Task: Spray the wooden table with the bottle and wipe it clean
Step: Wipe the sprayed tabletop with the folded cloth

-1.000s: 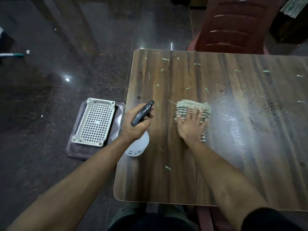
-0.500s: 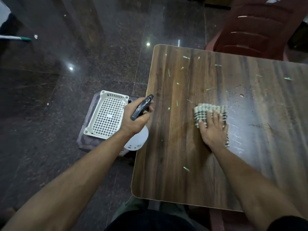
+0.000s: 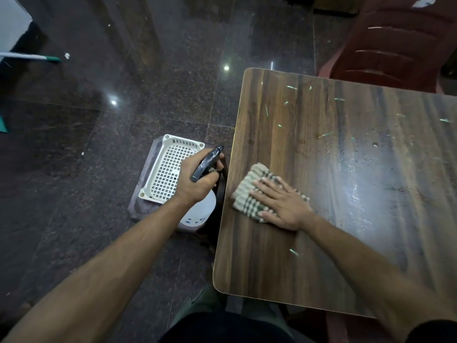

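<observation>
Head view: a person's right hand (image 3: 284,205) presses flat, fingers spread, on a folded checked cloth (image 3: 249,194) at the left edge of the wooden table (image 3: 309,149), centre frame. The left hand (image 3: 195,180) is wrapped tight around the neck of a white spray bottle (image 3: 197,211) with a black trigger head, held off the table over the dark floor, in front of a white perforated basket (image 3: 168,167). A dark red plastic chair (image 3: 395,45) stands at upper right.

Spraying looks done: a wet sheen covers the right of the tabletop. Wiping seems partway, since pale green flecks (image 3: 291,87) lie across the upper part and 1 near the lower edge.

Against half a second ago, the cloth has swept from mid-table toward the left edge, and the bottle sits lower and further left.
</observation>
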